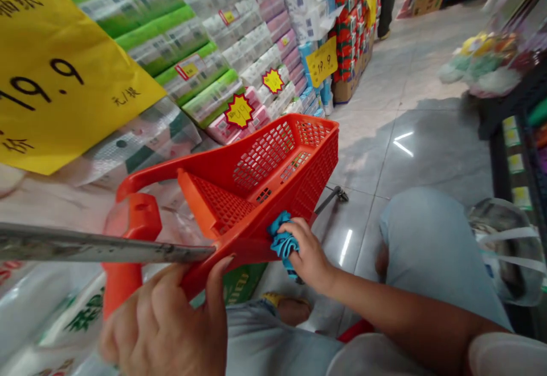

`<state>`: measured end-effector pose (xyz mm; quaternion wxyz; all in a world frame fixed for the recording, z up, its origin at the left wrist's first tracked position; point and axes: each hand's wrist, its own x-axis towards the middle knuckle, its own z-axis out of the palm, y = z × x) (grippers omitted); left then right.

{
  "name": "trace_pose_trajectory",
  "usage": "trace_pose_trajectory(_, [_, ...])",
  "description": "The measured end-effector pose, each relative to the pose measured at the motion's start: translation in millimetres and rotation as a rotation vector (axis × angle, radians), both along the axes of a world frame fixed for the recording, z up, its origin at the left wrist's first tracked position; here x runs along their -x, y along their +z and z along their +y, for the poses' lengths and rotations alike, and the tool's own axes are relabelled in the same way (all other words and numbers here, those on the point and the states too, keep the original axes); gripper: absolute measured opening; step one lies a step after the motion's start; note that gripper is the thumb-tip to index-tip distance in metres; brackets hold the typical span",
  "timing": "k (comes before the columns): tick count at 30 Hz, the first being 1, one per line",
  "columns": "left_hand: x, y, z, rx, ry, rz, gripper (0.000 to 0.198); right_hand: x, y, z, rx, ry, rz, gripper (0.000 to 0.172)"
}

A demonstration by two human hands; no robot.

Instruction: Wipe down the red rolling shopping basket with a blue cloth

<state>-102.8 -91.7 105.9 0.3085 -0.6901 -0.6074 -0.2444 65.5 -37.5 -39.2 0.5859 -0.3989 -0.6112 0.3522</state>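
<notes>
**Red basket tilted in a shop aisle, blue cloth pressed to its side**

A shop aisle stretches to the far right over polished grey floor tiles (410, 159). Stacked packs of tissue rolls (205, 40) rise along the left, and a large yellow price sign (64, 62) hangs at near left. A shelf unit (502, 159) stands at right with a plastic carrier bag (508, 250) against it, and another person's legs (388, 0) stand at the far end.

The person is low to the floor, with a knee in pale blue trousers (431, 245) at near right. A red plastic shopping basket (267, 176) is held up and tilted over the tiles, its orange handle toward the left. The left grip (162, 325) is closed around the basket's near edge. The right grip (305, 253) is curled, pressing a blue cloth (284, 242) onto the outer wall. A scratched metal bar (98, 245) crosses the near left, its tip almost at the basket.

With one grip bearing the whole basket, firm rubbing could twist it free and drop it onto the tiles. The cloth's loose folds could catch in the mesh holes. Any sideways shift could also scrape the plastic or the knuckles against the bar.
</notes>
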Motion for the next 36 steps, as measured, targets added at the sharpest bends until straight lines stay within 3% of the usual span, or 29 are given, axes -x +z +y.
trace_pose_trajectory(3, [-23, 3.9, 3, -0.140, 0.157, 0.216, 0.045, 1, 20.3, -10, 0.017, -0.009, 0.044, 0.055])
trace_pose_trajectory(6, [-48, 6.6, 3, -0.139, 0.171, 0.228, 0.037, 5, 49.8, -26, -0.106, 0.062, 0.049, 0.061])
trace_pose_trajectory(8, [-58, 9.8, 1, -0.107, 0.156, 0.205, 0.031, 6, 47.2, -28, -0.165, 0.035, 0.034, 0.060])
trace_pose_trajectory(10, [-60, 15.0, -3, -0.042, 0.042, 0.191, 0.029, 3, 17.8, -22, -0.122, -0.036, 0.020, 0.053])
trace_pose_trajectory(12, [-53, 20.6, -7, 0.017, -0.108, 0.145, 0.030, -4, -28.2, -10, 0.052, -0.106, 0.026, 0.045])
trace_pose_trajectory(14, [-40, 24.2, -10, 0.016, -0.168, 0.069, 0.034, -10, -70.8, 1, 0.148, -0.166, 0.025, 0.034])
trace_pose_trajectory(16, [-29, 24.4, -9, -0.023, -0.145, 0.011, 0.040, -12, -91.8, 9, 0.200, -0.204, 0.034, 0.024])
trace_pose_trajectory(17, [-26, 23.4, -7, -0.044, -0.132, 0.002, 0.043, -11, -91.5, 12, 0.214, -0.220, 0.043, 0.022])
trace_pose_trajectory(19, [-23, 20.8, -2, -0.059, -0.136, -0.003, 0.042, -4, -71.1, 17, 0.222, -0.256, 0.069, 0.024])
trace_pose_trajectory(21, [-26, 18.6, 3, -0.064, -0.140, -0.003, 0.040, 3, -35.9, 19, 0.187, -0.266, 0.095, 0.031])
trace_pose_trajectory(24, [-35, 16.7, 9, -0.086, -0.142, 0.002, 0.038, 7, 5.7, 17, 0.024, -0.148, 0.129, 0.040])
trace_pose_trajectory(26, [-43, 15.7, 11, -0.101, -0.141, -0.006, 0.038, 6, 10.8, 15, -0.033, -0.124, 0.161, 0.040])
trace_pose_trajectory(29, [-58, 14.0, 11, -0.104, -0.149, -0.030, 0.039, 0, 1.2, 15, 0.045, -0.237, 0.209, 0.033])
trace_pose_trajectory(31, [-66, 13.5, 6, -0.086, -0.185, -0.048, 0.040, -8, 6.6, 16, 0.076, -0.272, 0.224, 0.032])
trace_pose_trajectory(33, [-68, 14.2, 0, -0.044, -0.284, -0.075, 0.042, -19, 31.0, 14, 0.021, -0.250, 0.222, 0.033])
trace_pose_trajectory(36, [-55, 16.5, -6, 0.029, -0.485, -0.102, 0.045, -39, 86.8, 3, -0.146, -0.195, 0.187, 0.032])
